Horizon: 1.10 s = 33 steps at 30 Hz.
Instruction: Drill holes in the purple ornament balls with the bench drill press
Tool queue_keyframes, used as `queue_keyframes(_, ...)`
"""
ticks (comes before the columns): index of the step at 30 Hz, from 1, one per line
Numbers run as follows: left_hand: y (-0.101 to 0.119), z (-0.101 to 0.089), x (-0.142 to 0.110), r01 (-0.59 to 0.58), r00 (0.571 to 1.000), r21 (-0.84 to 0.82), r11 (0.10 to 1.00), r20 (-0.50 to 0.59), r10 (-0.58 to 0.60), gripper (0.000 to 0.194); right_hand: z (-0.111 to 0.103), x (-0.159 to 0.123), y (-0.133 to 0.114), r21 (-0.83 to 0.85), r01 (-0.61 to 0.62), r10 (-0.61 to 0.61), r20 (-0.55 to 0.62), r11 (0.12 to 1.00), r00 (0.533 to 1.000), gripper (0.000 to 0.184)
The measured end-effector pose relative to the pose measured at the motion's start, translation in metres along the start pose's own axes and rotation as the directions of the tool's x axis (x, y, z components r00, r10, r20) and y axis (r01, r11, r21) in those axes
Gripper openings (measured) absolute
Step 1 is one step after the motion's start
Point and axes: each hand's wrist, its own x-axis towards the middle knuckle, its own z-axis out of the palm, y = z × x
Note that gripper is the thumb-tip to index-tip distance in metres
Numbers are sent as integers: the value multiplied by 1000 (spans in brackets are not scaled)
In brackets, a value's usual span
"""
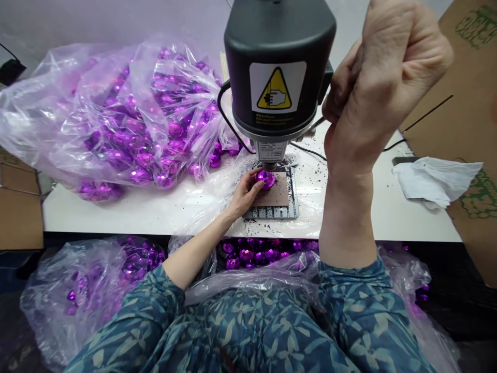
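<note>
My left hand (244, 192) is closed on a shiny purple faceted ball (265, 179), steadying it with the fingertips on a brown board (277, 196). This board lies on the slotted metal base (293, 210) of a small black drill press (279, 46). The press's lower end sits right above the ball; whether they touch I cannot tell. Raised high beside the machine's right side, my right hand (388, 77) is a fist around the press's lever (319, 123), most of which the fist hides. A yellow hand-warning label (278, 87) marks the press's front.
A big clear bag (77, 103) of purple balls fills the table's left side. More purple balls (252, 254) lie in plastic below the table edge. Dark shavings dot the white table (163, 215). Crumpled white tissue (435, 178) and a cardboard box (471, 103) are at right.
</note>
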Motion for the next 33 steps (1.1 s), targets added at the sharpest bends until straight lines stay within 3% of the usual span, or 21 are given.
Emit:
queue_keyframes(5,1,3,0,40,999,-100,994,31,-37,58,1,0,4,-111,83,-83,8,990,997,58)
queue_keyframes(13,3,2,-3,9,1000,74,997,-28,-7,57,3,-1,3,-99,103,-105,-13,990,994,55)
queue_keyframes(19,11,2,-8,-141,990,214,967,53,133,55,1,0,5,-140,117,-118,4,983,993,64)
queue_keyframes(25,7,7,-8,-66,996,54,996,71,62,58,-3,-12,-6,-101,72,-74,-20,992,997,57)
queue_keyframes(33,9,9,-8,-65,997,53,996,52,62,58,-17,-50,-23,-154,97,-103,-36,983,994,55)
